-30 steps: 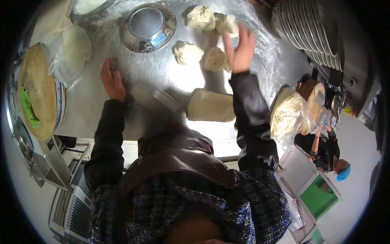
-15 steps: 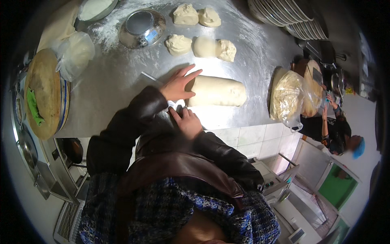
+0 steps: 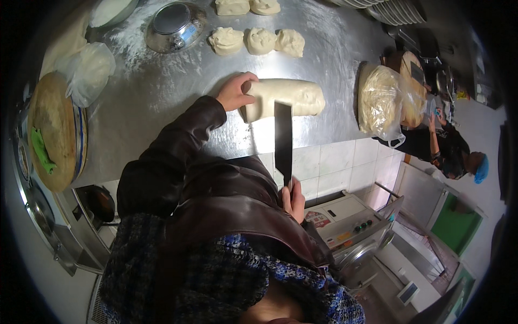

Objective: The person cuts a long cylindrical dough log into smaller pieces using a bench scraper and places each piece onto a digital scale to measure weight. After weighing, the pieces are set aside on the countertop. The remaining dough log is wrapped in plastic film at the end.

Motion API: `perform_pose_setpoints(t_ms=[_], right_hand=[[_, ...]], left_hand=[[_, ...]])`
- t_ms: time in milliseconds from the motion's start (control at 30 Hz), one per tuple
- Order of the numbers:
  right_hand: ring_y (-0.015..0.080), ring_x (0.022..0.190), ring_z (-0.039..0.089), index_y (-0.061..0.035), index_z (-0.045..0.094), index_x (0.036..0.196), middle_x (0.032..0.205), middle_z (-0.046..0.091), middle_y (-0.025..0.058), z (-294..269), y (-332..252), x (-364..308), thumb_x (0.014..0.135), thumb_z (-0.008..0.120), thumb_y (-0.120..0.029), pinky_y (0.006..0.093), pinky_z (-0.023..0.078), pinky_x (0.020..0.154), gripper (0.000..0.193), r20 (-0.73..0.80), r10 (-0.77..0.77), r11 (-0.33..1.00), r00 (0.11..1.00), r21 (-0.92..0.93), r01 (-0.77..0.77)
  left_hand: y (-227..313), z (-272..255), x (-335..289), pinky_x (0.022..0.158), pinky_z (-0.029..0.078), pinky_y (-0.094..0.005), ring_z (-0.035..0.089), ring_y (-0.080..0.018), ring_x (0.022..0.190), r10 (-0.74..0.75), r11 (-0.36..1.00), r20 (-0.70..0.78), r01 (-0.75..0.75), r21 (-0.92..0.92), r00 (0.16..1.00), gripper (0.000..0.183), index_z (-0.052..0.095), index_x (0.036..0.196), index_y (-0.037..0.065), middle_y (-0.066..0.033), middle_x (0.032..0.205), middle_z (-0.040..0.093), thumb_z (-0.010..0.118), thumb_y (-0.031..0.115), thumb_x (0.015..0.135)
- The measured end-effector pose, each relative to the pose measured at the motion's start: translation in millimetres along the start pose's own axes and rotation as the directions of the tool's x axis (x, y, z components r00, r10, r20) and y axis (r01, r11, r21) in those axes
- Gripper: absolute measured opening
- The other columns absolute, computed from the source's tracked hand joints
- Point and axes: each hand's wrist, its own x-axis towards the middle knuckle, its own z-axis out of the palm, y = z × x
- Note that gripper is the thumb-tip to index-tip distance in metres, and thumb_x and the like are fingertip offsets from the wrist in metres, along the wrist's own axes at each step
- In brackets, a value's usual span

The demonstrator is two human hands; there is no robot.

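A thick log of pale dough [image 3: 304, 96] lies across the steel worktop. Around its left end curl the fingers and thumb of my left hand [image 3: 235, 93]. My right hand [image 3: 294, 202], low and close to my body, is wrapped round the handle of a knife. The knife's broad, dark blade [image 3: 283, 141] points away from me. Its squared tip is at the near side of the dough log, around mid-length; whether it touches or cuts in, I cannot tell. Beyond the log sit several cut dough pieces [image 3: 261, 41].
A round kitchen scale [image 3: 174, 22] and scattered flour lie at the far left. Left of me are a plastic bag [image 3: 93, 73] and a round wooden board [image 3: 53, 132]. On the right, a bag-covered dough mass [image 3: 380, 100] sits near stacked plates [image 3: 396, 12]; a co-worker [image 3: 450, 151] stands beyond.
My right hand has left the log's left end, moved right and toward me, and now holds the knife. My left hand has closed around the dough's end. The head view has shifted.
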Motion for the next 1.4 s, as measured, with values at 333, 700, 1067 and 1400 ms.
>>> perform_pose_setpoints(t_ms=[333,700,1067,1400], right_hand=[[0.0123,0.066,0.045,-0.0005,0.052,0.127,0.073,0.051,0.0028,17,-17,54,0.107,0.048,-0.023,0.0297,0.041,0.062,0.030,0.002,0.014,0.998,1.000,0.065,-0.014],[0.0358,0.062,0.056,0.0006,0.051,0.105,0.070,0.056,0.0211,-2,-24,110,0.105,0.052,-0.023,0.0397,0.047,0.061,0.023,0.198,0.125,0.992,0.972,-0.006,-0.127],[0.0448,0.066,0.058,0.0012,0.047,0.107,0.072,0.058,0.0252,3,-37,124,0.105,0.053,-0.019,0.0449,0.046,0.059,0.021,0.211,-0.141,0.979,0.967,-0.118,0.169],[0.0498,0.072,0.062,0.0003,0.048,0.105,0.074,0.062,0.0281,2,-35,105,0.103,0.056,-0.020,0.0544,0.046,0.059,0.022,0.234,-0.129,0.951,0.964,-0.247,0.187]], left_hand=[[8,18,-25,0.076,0.047,-0.0292,0.053,-0.0174,0.085,0.311,0.899,-0.241,-0.202,0.388,0.920,0.041,0.060,0.109,0.006,-0.0069,0.102,0.053,0.064,-0.001,0.069],[1,30,-41,0.088,0.046,-0.0308,0.056,-0.0244,0.099,0.137,0.988,-0.356,-0.103,0.113,0.924,0.039,0.059,0.106,0.002,-0.0096,0.107,0.056,0.060,-0.008,0.068],[-12,33,-53,0.076,0.043,-0.0219,0.052,-0.0093,0.093,0.018,0.999,-0.402,-0.030,-0.023,0.915,0.041,0.057,0.108,0.004,-0.0016,0.107,0.052,0.060,-0.014,0.071],[-12,33,-68,0.067,0.044,-0.0227,0.053,-0.0110,0.084,0.065,0.996,-0.466,-0.085,-0.022,0.883,0.038,0.057,0.105,0.005,-0.0027,0.103,0.052,0.063,-0.013,0.072]])
